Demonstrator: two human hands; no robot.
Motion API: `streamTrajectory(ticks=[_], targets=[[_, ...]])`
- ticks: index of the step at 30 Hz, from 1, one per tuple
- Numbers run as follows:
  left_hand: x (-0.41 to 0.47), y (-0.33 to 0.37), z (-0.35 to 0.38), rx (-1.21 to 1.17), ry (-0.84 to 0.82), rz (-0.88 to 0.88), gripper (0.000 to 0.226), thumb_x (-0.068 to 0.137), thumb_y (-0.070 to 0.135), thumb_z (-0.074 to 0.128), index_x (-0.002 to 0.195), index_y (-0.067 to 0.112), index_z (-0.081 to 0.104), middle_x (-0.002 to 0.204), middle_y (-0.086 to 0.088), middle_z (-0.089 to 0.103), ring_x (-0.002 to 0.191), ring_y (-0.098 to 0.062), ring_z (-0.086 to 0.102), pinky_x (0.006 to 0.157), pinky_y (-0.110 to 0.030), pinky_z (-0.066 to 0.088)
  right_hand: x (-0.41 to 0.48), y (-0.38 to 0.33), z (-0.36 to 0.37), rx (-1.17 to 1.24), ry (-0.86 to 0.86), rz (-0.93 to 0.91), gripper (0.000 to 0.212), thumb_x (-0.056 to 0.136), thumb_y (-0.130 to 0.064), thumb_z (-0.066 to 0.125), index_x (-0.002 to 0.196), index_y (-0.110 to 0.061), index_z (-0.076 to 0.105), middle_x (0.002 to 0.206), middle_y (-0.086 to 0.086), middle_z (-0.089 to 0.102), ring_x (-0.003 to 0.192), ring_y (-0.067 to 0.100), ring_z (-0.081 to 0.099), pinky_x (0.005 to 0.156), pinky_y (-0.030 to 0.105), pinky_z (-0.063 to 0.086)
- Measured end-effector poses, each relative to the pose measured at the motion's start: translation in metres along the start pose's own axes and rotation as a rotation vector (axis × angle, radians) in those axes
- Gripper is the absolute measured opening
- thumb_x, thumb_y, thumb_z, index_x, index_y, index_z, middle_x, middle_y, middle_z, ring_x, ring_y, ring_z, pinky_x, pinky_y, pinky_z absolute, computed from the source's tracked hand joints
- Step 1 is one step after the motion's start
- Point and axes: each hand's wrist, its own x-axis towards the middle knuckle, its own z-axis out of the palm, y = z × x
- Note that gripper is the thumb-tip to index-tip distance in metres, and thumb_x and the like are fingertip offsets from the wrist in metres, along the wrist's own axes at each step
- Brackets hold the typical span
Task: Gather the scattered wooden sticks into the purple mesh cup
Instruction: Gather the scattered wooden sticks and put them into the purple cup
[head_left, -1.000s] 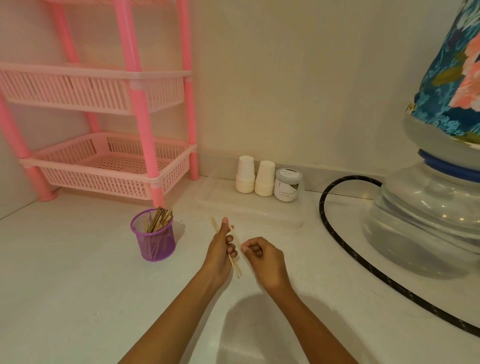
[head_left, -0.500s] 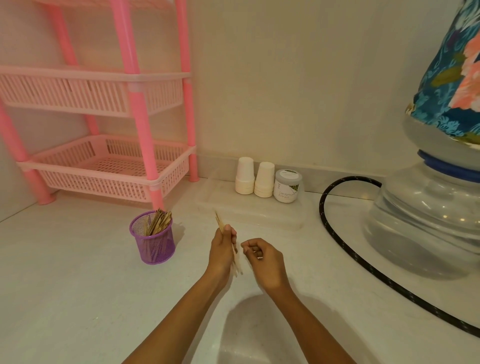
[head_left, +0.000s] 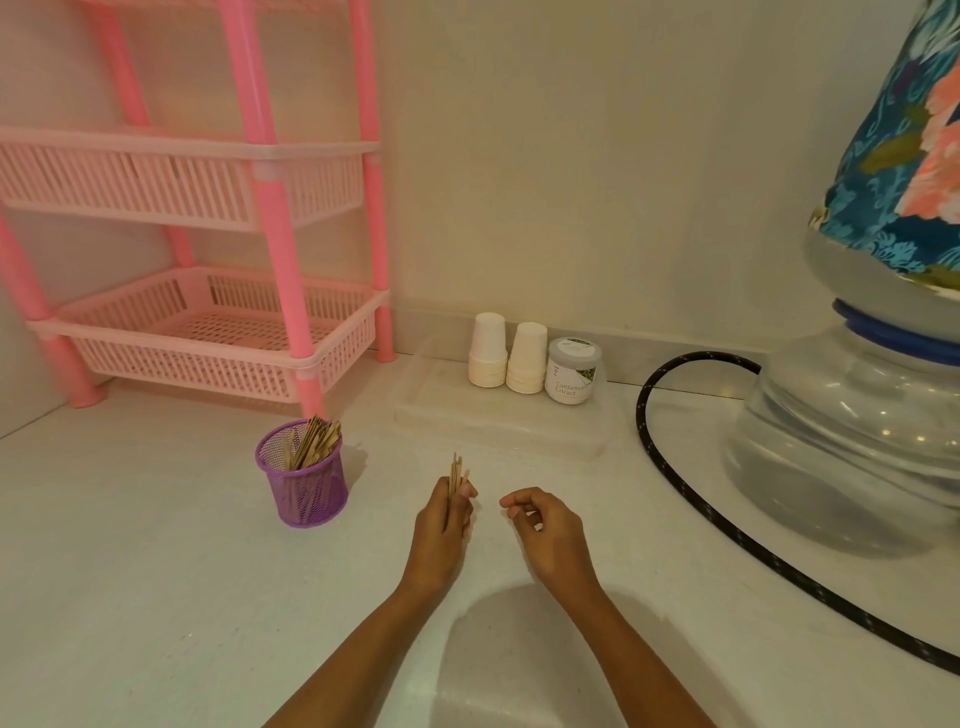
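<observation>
A purple mesh cup (head_left: 306, 483) stands upright on the white counter, left of my hands, with several wooden sticks (head_left: 314, 448) leaning in it. My left hand (head_left: 441, 535) grips a small bundle of wooden sticks (head_left: 456, 474), held nearly upright, their tips poking out above my fingers. The bundle is to the right of the cup and apart from it. My right hand (head_left: 545, 530) hovers just right of the left one, fingers loosely curled, holding nothing.
A pink plastic rack (head_left: 208, 332) stands behind the cup. A clear flat container (head_left: 498, 431), two stacks of paper cups (head_left: 506, 358) and a jar (head_left: 573, 370) sit by the wall. A black hose (head_left: 675, 483) curves around a large water dispenser (head_left: 852, 441) on the right.
My left hand has turned the stick bundle from slanted to nearly upright. My right hand has let go of the sticks and drawn slightly away to the right.
</observation>
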Motion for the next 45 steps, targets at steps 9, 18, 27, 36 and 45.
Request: streamTrajectory(ticks=[9,18,27,36,45], targets=[[0.003,0.024,-0.001,0.009,-0.085,0.06,0.022,0.1,0.023,0.037,0.096,0.023,0.058,0.073,0.022,0.063,0.072,0.007,0.062,0.063,-0.005,0.047,0.006,-0.032,0.004,0.176,-0.079,-0.061,0.03,0.093,-0.024,0.056,0.123,-0.023,0.055,0.115,-0.001,0.059,0.1,0.009,0.058,0.074,0.002,0.044],[0.013,0.027,-0.01,0.146,-0.22,0.105,0.02,0.101,0.015,0.038,0.096,0.023,0.056,0.092,0.006,0.066,0.094,-0.01,0.066,0.086,-0.018,0.053,0.014,-0.049,-0.01,-0.179,-0.266,-0.385,0.044,0.101,-0.015,0.036,0.143,-0.027,0.032,0.15,-0.006,0.036,0.137,0.007,0.031,0.11,0.015,0.022],[0.015,0.035,-0.01,0.17,-0.228,0.148,0.021,0.101,0.016,0.036,0.111,0.025,0.052,0.102,0.011,0.064,0.096,0.003,0.063,0.084,-0.013,0.05,0.016,-0.056,-0.011,-0.153,-0.174,-0.408,0.035,0.095,-0.007,0.049,0.127,-0.019,0.055,0.132,-0.004,0.055,0.12,0.008,0.051,0.099,0.006,0.034],[0.02,0.031,-0.016,0.129,-0.286,0.124,0.032,0.095,0.029,0.045,0.123,0.022,0.031,0.112,0.0,0.067,0.104,-0.01,0.064,0.092,-0.02,0.049,0.032,-0.064,-0.027,-0.146,-0.249,-0.328,0.018,0.081,-0.012,0.07,0.091,-0.025,0.075,0.09,-0.007,0.071,0.082,0.001,0.062,0.078,0.01,0.048],[0.016,0.023,-0.021,0.156,-0.304,0.102,0.025,0.086,0.048,0.045,0.11,0.043,0.04,0.093,0.012,0.065,0.081,0.007,0.062,0.072,-0.004,0.045,0.035,-0.065,-0.025,-0.106,-0.324,-0.176,0.014,0.078,-0.007,0.072,0.087,-0.017,0.077,0.086,0.003,0.076,0.069,-0.004,0.064,0.068,0.001,0.046]])
